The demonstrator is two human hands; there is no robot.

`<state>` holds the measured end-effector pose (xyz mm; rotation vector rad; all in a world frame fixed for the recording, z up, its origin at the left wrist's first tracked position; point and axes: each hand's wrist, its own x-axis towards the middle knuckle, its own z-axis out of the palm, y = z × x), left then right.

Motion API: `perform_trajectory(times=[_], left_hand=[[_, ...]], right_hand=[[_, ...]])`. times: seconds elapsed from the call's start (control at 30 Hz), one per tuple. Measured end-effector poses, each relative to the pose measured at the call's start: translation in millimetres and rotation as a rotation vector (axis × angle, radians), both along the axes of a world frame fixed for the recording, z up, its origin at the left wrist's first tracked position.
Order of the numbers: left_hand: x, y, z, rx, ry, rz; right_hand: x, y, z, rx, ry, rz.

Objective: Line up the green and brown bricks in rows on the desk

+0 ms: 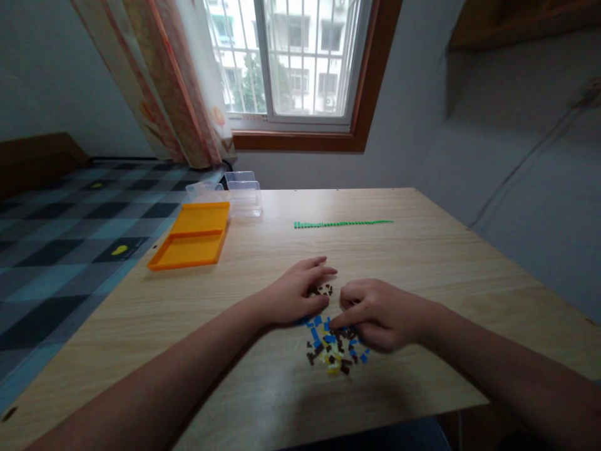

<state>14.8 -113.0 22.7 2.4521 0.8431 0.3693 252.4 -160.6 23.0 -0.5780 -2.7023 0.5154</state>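
Observation:
A loose pile of small blue, brown and yellow plastic pieces (330, 338) lies on the table before me. My left hand (300, 289) is open, fingers stretched and apart, beside a small group of brown pieces (327, 289). Part of that group is hidden under its fingers. My right hand (380, 313) reaches in from the right, its index finger extended to the top of the mixed pile. The other fingers there are bent, and I see nothing held in them. Farther back, small green pieces (342, 223) form a long row.
An orange two-part tray (186, 233) sits at the table's left side. Clear plastic boxes (244, 200) stand behind it near the back edge. A bed with a checked cover (70, 250) adjoins the left side. The wooden table (422, 250) extends toward a window wall.

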Motion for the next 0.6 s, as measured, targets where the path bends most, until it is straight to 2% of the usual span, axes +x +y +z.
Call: perform_trajectory(times=[0.23,0.37,0.5,0.6], left_hand=[[3,-2,-3.0,0.016,-0.007,0.03],[-1,0,1.0,-0.043,0.005,0.006],[-7,4,3.6,-0.114,-0.008,-0.02],[-6,2,2.9,-0.097,-0.006,-0.012]], right_hand=[[11,4,0.2,0.015,0.023,-0.053],[15,5,1.2,-0.02,0.037,-0.083],[14,4,3.4,-0.043,0.054,-0.048],[12,3,4.7,-0.034,0.039,-0.011]])
